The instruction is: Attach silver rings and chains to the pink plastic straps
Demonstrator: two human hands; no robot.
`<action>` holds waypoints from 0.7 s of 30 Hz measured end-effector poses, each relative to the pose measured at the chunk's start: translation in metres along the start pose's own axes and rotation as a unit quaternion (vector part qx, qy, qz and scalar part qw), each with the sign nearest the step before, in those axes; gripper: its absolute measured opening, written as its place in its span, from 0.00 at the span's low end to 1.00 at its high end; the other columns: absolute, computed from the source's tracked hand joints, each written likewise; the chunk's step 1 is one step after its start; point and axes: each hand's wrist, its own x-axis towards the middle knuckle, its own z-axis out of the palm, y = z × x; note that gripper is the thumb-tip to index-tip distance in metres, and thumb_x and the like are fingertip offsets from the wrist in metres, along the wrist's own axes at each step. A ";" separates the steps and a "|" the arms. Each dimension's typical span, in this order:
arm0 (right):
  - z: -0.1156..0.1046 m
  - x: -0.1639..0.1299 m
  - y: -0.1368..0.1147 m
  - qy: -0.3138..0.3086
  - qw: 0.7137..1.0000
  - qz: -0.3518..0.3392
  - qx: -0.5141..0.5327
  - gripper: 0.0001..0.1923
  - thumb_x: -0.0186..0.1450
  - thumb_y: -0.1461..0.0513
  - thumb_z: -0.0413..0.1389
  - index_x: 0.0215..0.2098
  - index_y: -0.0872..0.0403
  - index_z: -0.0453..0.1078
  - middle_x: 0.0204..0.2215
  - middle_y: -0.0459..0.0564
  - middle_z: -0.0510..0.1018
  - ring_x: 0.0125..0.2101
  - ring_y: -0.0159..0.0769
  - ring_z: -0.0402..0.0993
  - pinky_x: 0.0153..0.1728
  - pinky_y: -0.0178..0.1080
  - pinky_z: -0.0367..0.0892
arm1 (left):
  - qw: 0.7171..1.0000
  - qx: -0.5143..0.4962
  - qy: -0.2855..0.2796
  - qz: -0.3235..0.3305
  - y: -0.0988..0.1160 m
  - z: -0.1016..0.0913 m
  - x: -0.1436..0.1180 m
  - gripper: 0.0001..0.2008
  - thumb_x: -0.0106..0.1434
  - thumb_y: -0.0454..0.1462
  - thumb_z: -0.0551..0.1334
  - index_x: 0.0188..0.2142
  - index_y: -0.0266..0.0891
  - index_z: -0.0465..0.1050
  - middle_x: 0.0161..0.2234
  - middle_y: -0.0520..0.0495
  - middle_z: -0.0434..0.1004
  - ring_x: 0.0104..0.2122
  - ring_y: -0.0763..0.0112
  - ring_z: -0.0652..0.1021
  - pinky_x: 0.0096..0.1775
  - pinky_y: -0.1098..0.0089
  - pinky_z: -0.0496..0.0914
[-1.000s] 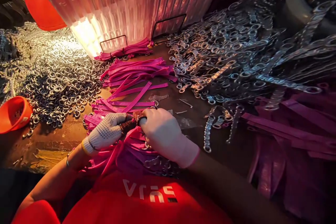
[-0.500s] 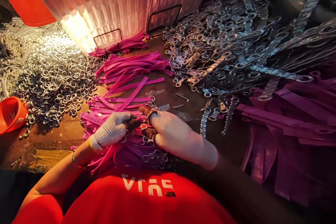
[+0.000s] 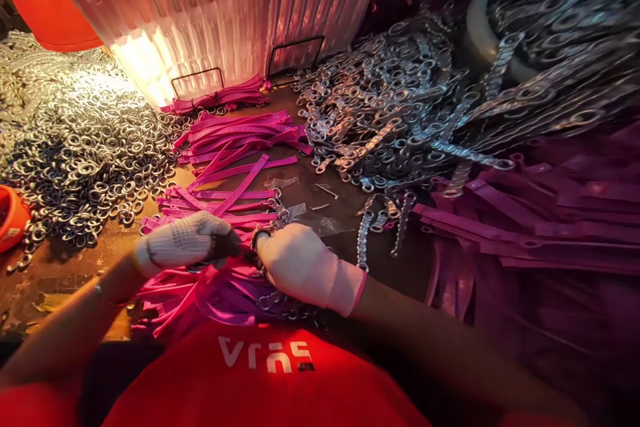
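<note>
My left hand (image 3: 187,240), in a pale dotted work glove with dark fingertips, is closed in a pinch over a pile of pink straps (image 3: 225,293). Close beside it, my right hand (image 3: 303,267) wears a white glove and is closed too, its fingertips nearly meeting the left ones. Whatever lies between the fingers is hidden by the hands and the dark fingertips. Metal rings and twisted links (image 3: 285,303) show under my right hand, among the strap ends. Just beyond the hands, more pink straps (image 3: 240,140) lie in a loose stack.
Loose metal rings (image 3: 95,167) are heaped at left, beside an orange cup (image 3: 11,217). Twisted metal links (image 3: 380,100) pile up at right, near wide pink straps (image 3: 520,240). A lit corrugated plastic panel (image 3: 210,20) stands at the back. Scraps (image 3: 325,190) lie on the tabletop.
The view has shifted, so most things sit farther left. Both hands remain together over the straps; the right one has turned, and a ring seen by its fingers is now hidden.
</note>
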 end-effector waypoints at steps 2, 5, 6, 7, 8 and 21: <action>-0.005 -0.008 -0.001 0.006 1.000 0.024 0.004 0.09 0.64 0.66 0.52 0.40 0.60 0.72 0.29 0.60 0.80 0.29 0.43 0.77 0.25 0.40 0.53 | 0.999 0.002 0.013 -0.048 0.016 -0.021 -0.020 0.04 0.50 0.26 0.66 0.22 0.33 0.78 0.18 0.46 0.73 0.16 0.76 0.68 0.16 0.79 0.57; -0.012 -0.018 0.011 0.004 0.999 0.036 0.020 0.07 0.63 0.66 0.53 0.37 0.57 0.73 0.31 0.57 0.80 0.32 0.43 0.76 0.30 0.40 0.56 | 0.993 0.011 0.108 -0.040 0.020 -0.043 -0.039 0.04 0.53 0.29 0.68 0.30 0.34 0.82 0.17 0.48 0.72 0.12 0.77 0.65 0.12 0.79 0.55; -0.014 -0.019 0.021 0.013 0.999 0.030 0.025 0.07 0.64 0.65 0.53 0.37 0.56 0.74 0.34 0.57 0.80 0.35 0.43 0.75 0.33 0.41 0.58 | 0.989 0.004 0.148 -0.021 0.017 -0.045 -0.040 0.05 0.54 0.31 0.68 0.32 0.35 0.82 0.16 0.49 0.70 0.11 0.78 0.64 0.12 0.80 0.55; -0.014 -0.018 0.033 0.030 0.999 0.029 0.024 0.08 0.64 0.65 0.54 0.38 0.56 0.74 0.38 0.57 0.80 0.38 0.43 0.75 0.35 0.41 0.59 | 0.983 -0.014 0.185 0.000 0.011 -0.044 -0.038 0.04 0.56 0.33 0.68 0.33 0.35 0.82 0.14 0.51 0.68 0.11 0.79 0.64 0.12 0.81 0.55; -0.014 -0.016 0.049 0.048 0.998 0.041 0.016 0.09 0.64 0.65 0.54 0.40 0.56 0.75 0.43 0.58 0.80 0.41 0.44 0.74 0.38 0.41 0.60 | 0.976 -0.045 0.212 0.016 0.004 -0.041 -0.032 0.05 0.59 0.35 0.67 0.32 0.35 0.82 0.13 0.51 0.66 0.11 0.80 0.63 0.12 0.81 0.55; 0.051 0.032 0.182 0.226 0.964 0.142 -0.010 0.13 0.63 0.70 0.49 0.38 0.60 0.76 0.48 0.65 0.79 0.54 0.56 0.68 0.52 0.55 0.61 | 0.875 -0.483 -0.024 -0.016 -0.023 0.018 0.037 0.20 0.70 0.43 0.54 0.41 0.27 0.77 0.28 0.38 0.79 0.14 0.75 0.69 0.10 0.78 0.51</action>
